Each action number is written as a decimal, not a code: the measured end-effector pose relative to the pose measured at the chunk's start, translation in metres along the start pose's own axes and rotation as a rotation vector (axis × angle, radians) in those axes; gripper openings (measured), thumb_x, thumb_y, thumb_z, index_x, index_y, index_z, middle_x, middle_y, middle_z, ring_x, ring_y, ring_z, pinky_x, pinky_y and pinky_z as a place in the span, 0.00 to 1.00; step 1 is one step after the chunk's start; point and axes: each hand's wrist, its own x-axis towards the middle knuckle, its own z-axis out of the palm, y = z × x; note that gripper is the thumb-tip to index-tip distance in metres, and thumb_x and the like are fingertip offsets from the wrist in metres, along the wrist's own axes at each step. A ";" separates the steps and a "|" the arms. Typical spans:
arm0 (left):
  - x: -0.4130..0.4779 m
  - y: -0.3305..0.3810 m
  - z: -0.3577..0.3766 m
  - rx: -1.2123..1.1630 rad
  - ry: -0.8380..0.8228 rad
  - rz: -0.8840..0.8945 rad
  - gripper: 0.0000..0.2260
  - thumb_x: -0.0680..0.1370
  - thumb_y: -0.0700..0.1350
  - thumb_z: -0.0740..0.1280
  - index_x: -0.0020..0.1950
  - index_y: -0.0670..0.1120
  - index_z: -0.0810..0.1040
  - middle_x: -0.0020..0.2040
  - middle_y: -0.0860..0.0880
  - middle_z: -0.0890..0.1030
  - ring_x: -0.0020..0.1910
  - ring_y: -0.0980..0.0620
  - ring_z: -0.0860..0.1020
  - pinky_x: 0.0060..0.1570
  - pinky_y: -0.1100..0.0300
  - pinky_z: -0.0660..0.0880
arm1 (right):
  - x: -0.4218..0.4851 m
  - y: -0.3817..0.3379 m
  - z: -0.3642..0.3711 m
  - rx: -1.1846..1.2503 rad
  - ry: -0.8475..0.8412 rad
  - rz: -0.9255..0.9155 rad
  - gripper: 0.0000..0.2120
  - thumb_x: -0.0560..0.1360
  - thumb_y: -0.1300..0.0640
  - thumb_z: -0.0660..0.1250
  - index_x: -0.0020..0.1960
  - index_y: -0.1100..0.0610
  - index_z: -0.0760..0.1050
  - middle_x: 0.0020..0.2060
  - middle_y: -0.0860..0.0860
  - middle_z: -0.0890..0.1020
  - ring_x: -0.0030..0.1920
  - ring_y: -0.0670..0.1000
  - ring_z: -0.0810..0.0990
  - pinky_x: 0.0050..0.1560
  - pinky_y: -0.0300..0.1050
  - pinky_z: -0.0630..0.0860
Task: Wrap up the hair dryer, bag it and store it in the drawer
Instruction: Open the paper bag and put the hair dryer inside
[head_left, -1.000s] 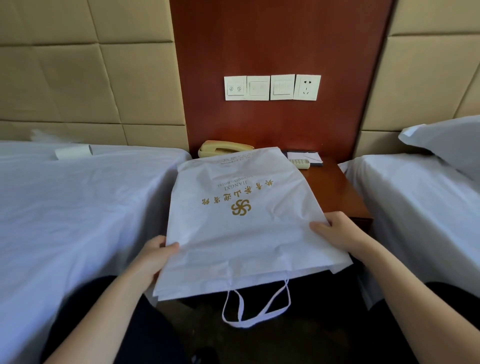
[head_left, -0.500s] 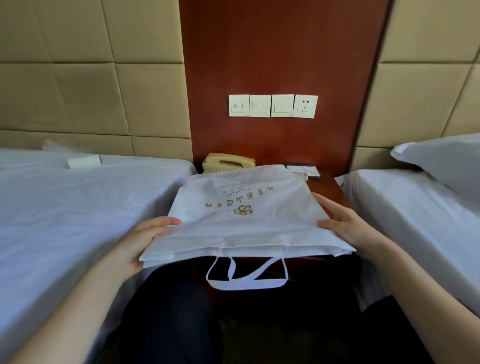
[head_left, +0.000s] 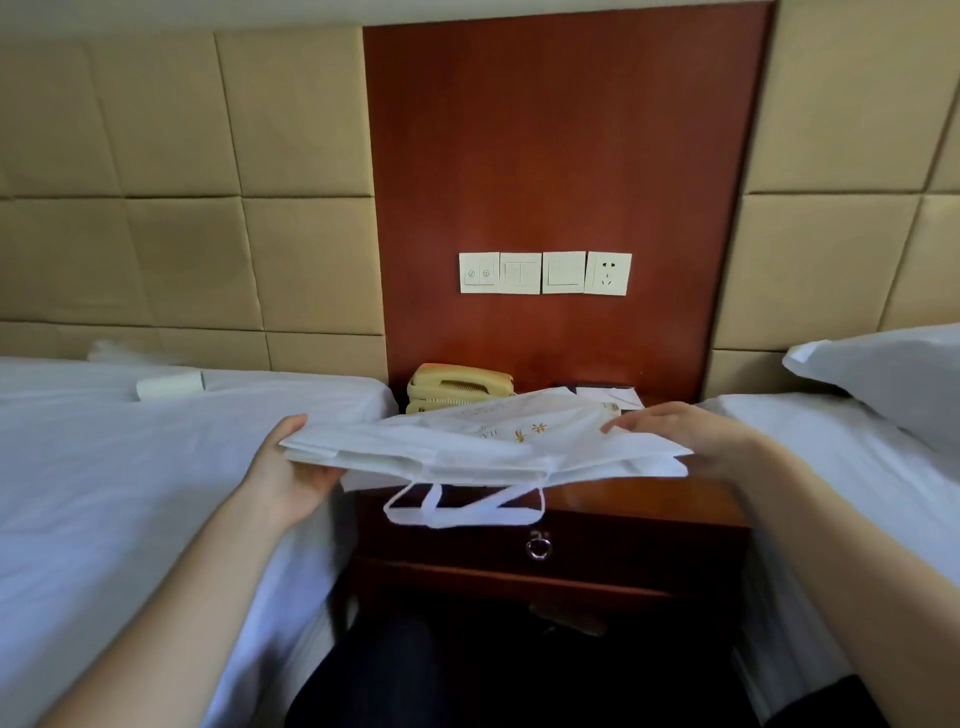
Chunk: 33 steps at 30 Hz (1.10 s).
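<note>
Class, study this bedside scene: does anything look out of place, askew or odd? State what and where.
Little stands out. The white bag, held flat by the left hand and right hand, covers part of the nightstand, its handles dangling over the shut drawer. A small white roll lies loose on the left bed.

We see a matt white paper bag (head_left: 467, 447), a glossy dark wooden nightstand (head_left: 623, 499) with a shiny metal drawer ring (head_left: 538, 548), smooth plastic telephone (head_left: 457, 387), and padded matt wall panels (head_left: 182, 208).
</note>
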 end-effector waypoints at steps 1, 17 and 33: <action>0.005 0.001 0.005 -0.037 0.006 0.030 0.13 0.81 0.44 0.53 0.44 0.41 0.73 0.30 0.45 0.82 0.35 0.48 0.80 0.29 0.62 0.79 | 0.007 -0.004 -0.001 0.103 -0.008 0.018 0.13 0.79 0.65 0.57 0.50 0.60 0.80 0.40 0.50 0.83 0.35 0.44 0.80 0.33 0.35 0.75; 0.123 0.000 0.055 0.462 0.152 0.262 0.12 0.81 0.41 0.55 0.56 0.35 0.73 0.55 0.39 0.77 0.54 0.45 0.78 0.56 0.54 0.73 | 0.136 -0.037 0.007 0.350 0.378 -0.025 0.14 0.73 0.66 0.68 0.58 0.68 0.74 0.52 0.60 0.82 0.52 0.53 0.82 0.55 0.43 0.77; 0.220 -0.064 0.046 1.968 0.245 0.631 0.35 0.79 0.62 0.52 0.78 0.43 0.44 0.79 0.44 0.49 0.78 0.48 0.47 0.73 0.44 0.43 | 0.186 0.028 0.029 -0.028 0.144 0.017 0.29 0.70 0.49 0.73 0.67 0.54 0.68 0.58 0.50 0.79 0.56 0.52 0.79 0.56 0.51 0.77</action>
